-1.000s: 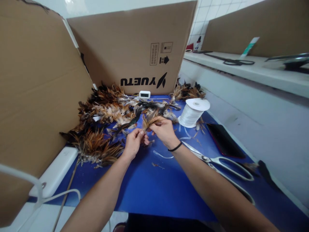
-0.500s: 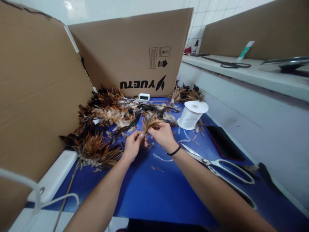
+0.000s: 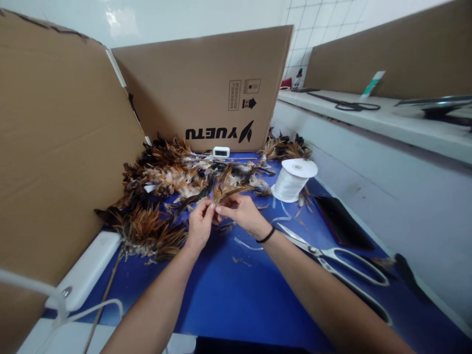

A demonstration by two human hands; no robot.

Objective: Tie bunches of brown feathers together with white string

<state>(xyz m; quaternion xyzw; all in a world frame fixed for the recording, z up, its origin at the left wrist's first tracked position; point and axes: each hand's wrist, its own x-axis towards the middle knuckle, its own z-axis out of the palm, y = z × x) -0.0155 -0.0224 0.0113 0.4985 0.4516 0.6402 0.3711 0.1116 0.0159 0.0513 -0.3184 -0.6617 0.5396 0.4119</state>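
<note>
My left hand and my right hand meet over the blue table top, both pinching a small bunch of brown feathers by its base. The feather tips fan up and to the right above my fingers. A black band circles my right wrist. Just behind and to the left lies a big pile of brown, white and black feathers.
A white spool of thread stands right of my hands, large scissors and a dark flat case lie further right. Cardboard walls close the left and back. A small white clock sits at the back, a white box with a cable at the left.
Both hands stayed together on the feather bunch and shifted slightly left and down in view; the bunch tilted more to the right. The camera view rose a little.
</note>
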